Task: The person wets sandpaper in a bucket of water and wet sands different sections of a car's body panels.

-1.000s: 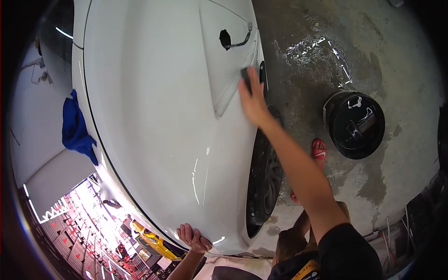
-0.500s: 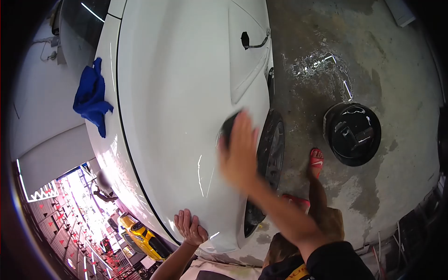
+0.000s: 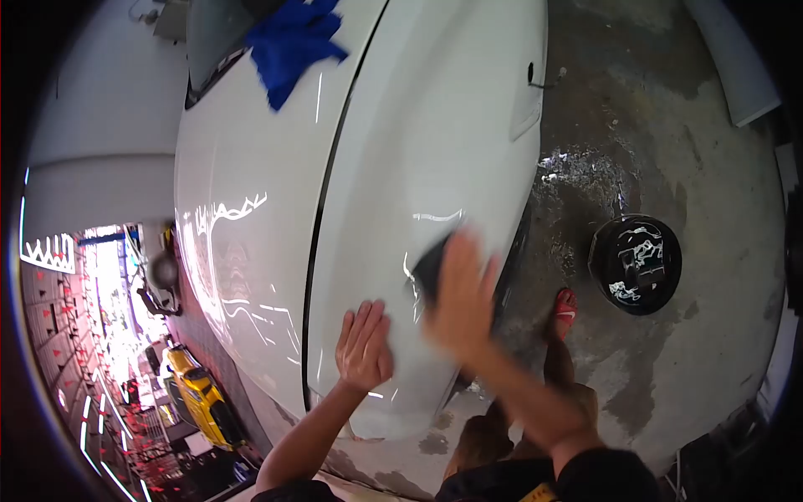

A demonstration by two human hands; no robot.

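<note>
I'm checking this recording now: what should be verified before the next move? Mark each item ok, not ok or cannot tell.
1. Pad in the right hand: ok, it shows under the fingers.
2. Pad flat against the car: cannot tell, hand and pad are blurred.
3. Left hand out of the pad's way: ok, it lies on the same panel, apart from the pad.
4. Cloth out of the way: ok, it lies across the dark seam from both hands.
5. Bucket apart from the sandal: ok, there is a gap.
6. Floor dry: not ok, a wet patch shines beside the car.
</note>
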